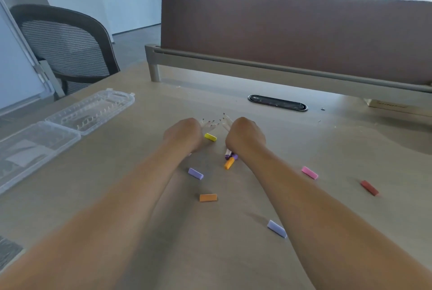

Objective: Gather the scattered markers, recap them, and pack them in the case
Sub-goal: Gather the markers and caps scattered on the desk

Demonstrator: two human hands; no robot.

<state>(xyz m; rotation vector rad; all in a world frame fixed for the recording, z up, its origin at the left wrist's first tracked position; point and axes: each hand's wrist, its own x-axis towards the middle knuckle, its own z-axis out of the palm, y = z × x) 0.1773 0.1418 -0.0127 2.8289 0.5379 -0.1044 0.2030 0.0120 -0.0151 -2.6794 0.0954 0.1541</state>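
Both hands are up at mid-desk: left hand [183, 135] and right hand [245, 138] sit side by side, close but apart, each a fist.

Sweeping from the left edge of the desk [327, 149]: the clear case [70, 124] lies wide open and flat, two halves hinged together, well apart from either hand. Behind it, off the desk, stands a mesh chair [70, 44].

Now the left hand, fingers curled round markers [208, 124], uncapped, their dark tips fanning out past the knuckles toward the far edge. Just beside its thumb side, in the gap between the fists, lies a yellow cap [210, 137]. Nearer the front edge, between the forearms, sit a purple cap [195, 173] and then an orange cap [208, 197], both loose.

On to the right hand: it grips a second bunch [226, 122], tips crossing toward the left hand's, with purple and orange tail ends poking out under the wrist on the near side.

Right of that forearm, a lilac cap [277, 228] lies just beside the arm near the front. A pink cap [309, 172] lies further out, and a red cap [369, 188] is out toward the right edge.

Along the far edge runs a cable slot [277, 102] under the brown divider [292, 32].
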